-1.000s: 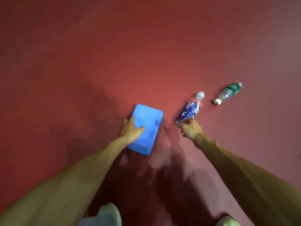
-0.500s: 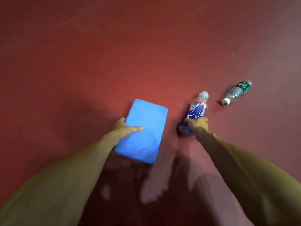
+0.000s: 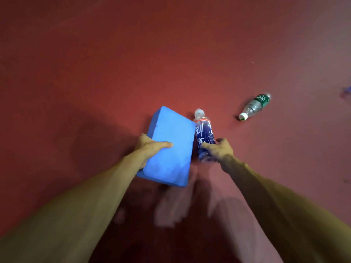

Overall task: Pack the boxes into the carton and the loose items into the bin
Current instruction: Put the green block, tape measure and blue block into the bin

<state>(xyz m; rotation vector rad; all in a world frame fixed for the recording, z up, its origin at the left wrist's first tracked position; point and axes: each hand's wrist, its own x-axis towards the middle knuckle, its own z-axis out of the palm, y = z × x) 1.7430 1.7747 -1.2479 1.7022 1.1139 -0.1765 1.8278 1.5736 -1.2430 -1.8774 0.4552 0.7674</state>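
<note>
My left hand (image 3: 150, 147) grips a plain blue box (image 3: 171, 147) by its left edge, thumb across the top face, and holds it raised above the red floor. Right beside it my right hand (image 3: 218, 150) is closed around the lower part of a bottle with a blue label and white cap (image 3: 204, 130), lifted and pointing away from me. The box and the bottle nearly touch. No carton or bin is in view.
A clear bottle with a green label and white cap (image 3: 255, 106) lies on its side on the red floor (image 3: 114, 63) to the right. A small bluish object (image 3: 347, 91) shows at the right edge. Shadows of my arms fall below the hands.
Both hands have closed on their objects and lifted them off the floor. The blue box and the blue-label bottle have come closer together and nearer to me.
</note>
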